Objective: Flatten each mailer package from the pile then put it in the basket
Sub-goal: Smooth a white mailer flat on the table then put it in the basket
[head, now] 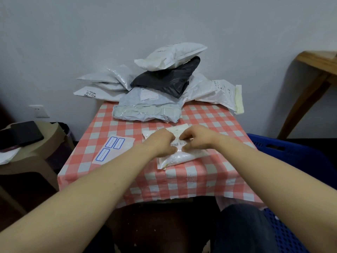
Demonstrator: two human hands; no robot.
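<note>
Two hands are meeting over a white crinkled plastic mailer point(182, 157) lying flat on the near right part of the counter point(127, 179), which is carrying a red-and-white checked cloth. The right hand point(197, 138) is pinching at the mailer's barcode label point(177, 144) with thumb and bent fingers. The left hand point(160, 144) is lying just beside it with its fingers curled under and fingertips hidden, so I cannot tell whether it is gripping or only pressing. Bare cloth is showing to the mailer's left, around a white sticker sheet with blue-bordered labels point(111, 148). Behind, well apart from the hands, a pile of white, grey and black plastic mailers point(164, 81) is crowding the far edge and overhanging both sides. Beside the counter on the right, a blue slotted plastic basket point(291, 152) is standing, partly covered by the right forearm and cut off by the frame; its contents cannot be made out.
</note>
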